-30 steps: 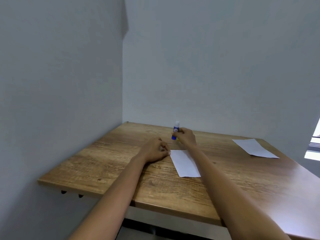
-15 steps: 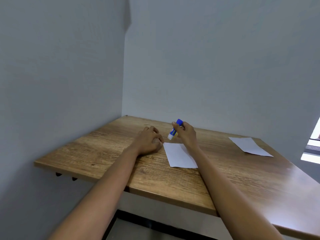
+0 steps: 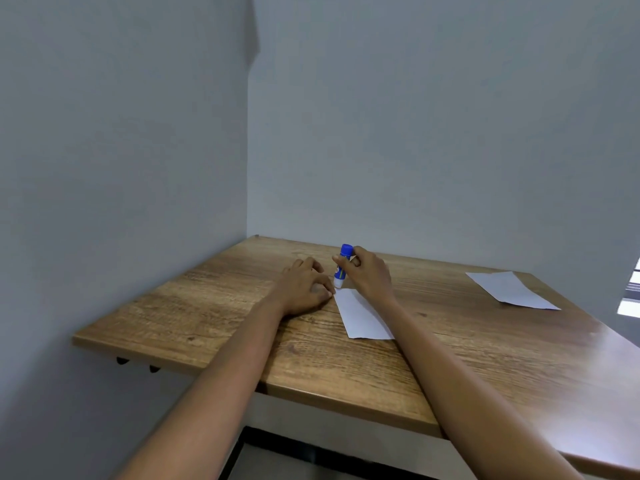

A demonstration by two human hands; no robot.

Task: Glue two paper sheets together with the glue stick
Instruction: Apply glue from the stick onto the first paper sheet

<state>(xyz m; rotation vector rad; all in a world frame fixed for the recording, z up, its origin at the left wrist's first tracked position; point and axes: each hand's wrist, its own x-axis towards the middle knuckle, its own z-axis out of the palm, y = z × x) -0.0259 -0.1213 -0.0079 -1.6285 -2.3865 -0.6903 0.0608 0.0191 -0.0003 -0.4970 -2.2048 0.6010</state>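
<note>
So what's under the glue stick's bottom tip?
The glue stick, held by the right hand, points down at the far left corner of the near paper sheet, which lies on the wooden table. The left hand sits beside it. Actual contact is too small to tell.

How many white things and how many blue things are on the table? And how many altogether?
White paper sheets: 2, the near sheet by the hands and the far sheet off to the right.
Blue and white glue stick: 1, gripped in the right hand.
Total: 3 things on the wooden table.
</note>
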